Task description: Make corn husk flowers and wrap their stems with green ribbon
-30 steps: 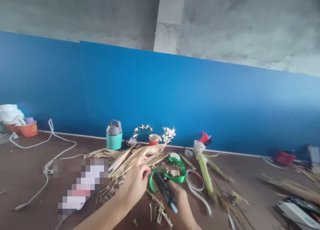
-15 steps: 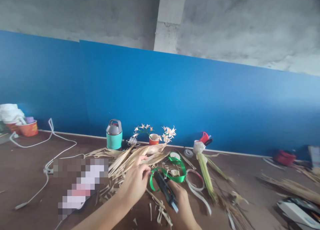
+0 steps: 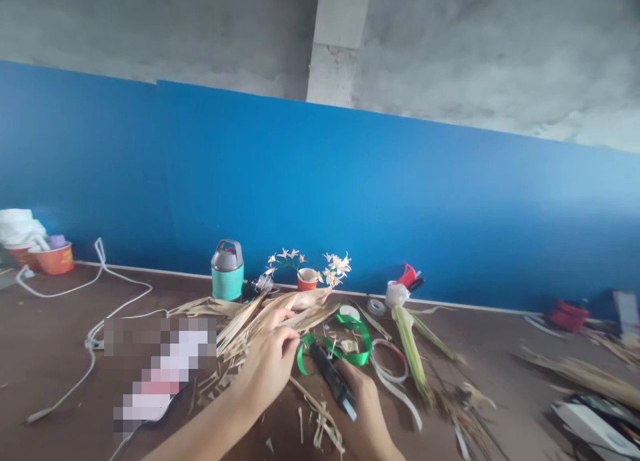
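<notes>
My right hand [image 3: 364,397] is wrapped around a black glue gun [image 3: 330,374]. A pale stick pokes out of its rear end, and its front end points up toward my left hand [image 3: 273,351]. My left thumb and index finger are pinched together near that front end. Whatever lies between them is too small to make out. Beside the fingertips, a green ribbon [image 3: 361,355] curls behind the glue gun and loops to the right. Dry corn husks [image 3: 295,307] lie just beyond my left hand, with husk scraps [image 3: 320,424] below and between the hands.
At the wall stand a teal flask [image 3: 228,281] and an orange paper cup [image 3: 307,281] with pale flowers [image 3: 337,267]. White ribbon [image 3: 395,381] and a green-yellow stalk bundle [image 3: 411,357] lie right. A white cable [image 3: 113,307] crosses the left side, near a blurred-out object [image 3: 165,381].
Both hands keep nearly the same pose, with the left fingers still pinched near the front of the glue gun. The whole view has shifted very slightly.
</notes>
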{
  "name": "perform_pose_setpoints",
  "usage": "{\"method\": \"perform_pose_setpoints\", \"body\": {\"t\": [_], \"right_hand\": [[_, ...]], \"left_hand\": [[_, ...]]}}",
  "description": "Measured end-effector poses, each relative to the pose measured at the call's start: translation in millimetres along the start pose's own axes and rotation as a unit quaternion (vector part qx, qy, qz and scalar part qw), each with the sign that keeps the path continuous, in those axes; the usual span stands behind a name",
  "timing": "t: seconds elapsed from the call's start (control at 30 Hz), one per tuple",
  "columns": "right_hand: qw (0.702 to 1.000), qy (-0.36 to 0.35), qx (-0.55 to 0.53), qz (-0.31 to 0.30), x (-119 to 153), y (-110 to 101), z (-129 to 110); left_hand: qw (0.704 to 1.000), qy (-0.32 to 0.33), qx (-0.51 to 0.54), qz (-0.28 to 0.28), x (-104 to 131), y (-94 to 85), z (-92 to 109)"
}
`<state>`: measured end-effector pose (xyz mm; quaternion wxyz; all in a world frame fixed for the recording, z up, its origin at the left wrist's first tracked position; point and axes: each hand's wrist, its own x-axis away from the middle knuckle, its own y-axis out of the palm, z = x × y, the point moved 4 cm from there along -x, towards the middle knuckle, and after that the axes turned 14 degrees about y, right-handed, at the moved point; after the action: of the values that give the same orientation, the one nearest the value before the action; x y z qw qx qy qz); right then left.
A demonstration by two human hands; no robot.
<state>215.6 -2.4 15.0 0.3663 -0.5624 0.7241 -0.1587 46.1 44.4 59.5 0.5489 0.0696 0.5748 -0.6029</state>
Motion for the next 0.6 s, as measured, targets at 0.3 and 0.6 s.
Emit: {"method": "perform_pose_setpoints", "body": {"t": [0.3, 0.6], "right_hand": [[0.990, 0.089, -0.064, 0.084, -6, -33, 9], [0.970, 0.228, -0.005, 0.087, -23, -104, 36]], "left_hand": [[0.998, 0.034, -0.016, -0.041, -1, 0.7, 3], [0.998, 0.043, -0.019, -0.051, -1, 4.1, -7]]}}
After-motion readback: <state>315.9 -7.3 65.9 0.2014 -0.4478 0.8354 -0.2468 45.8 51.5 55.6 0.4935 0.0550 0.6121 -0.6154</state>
